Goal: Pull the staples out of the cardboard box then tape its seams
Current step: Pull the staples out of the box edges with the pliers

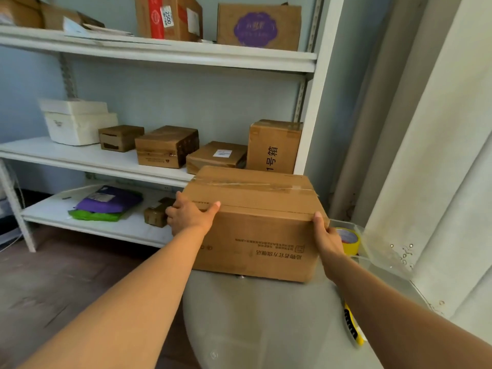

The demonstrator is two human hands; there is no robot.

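Note:
A brown cardboard box (255,225) stands at the far end of a pale grey table (266,320), its printed text upside down to me. Old clear tape runs along its top seam. My left hand (190,215) grips the box's upper left corner, thumb on top and fingers round the side. My right hand (326,233) grips the upper right edge. A yellow tape roll (350,239) sits just right of the box, behind my right hand. No staples can be made out.
A yellow and black utility knife (352,328) lies on the table's right edge. A clear plastic tray (383,257) holds the tape roll. White shelves (101,159) behind carry several cardboard boxes, a foam box and purple and green bags. A curtain hangs at right.

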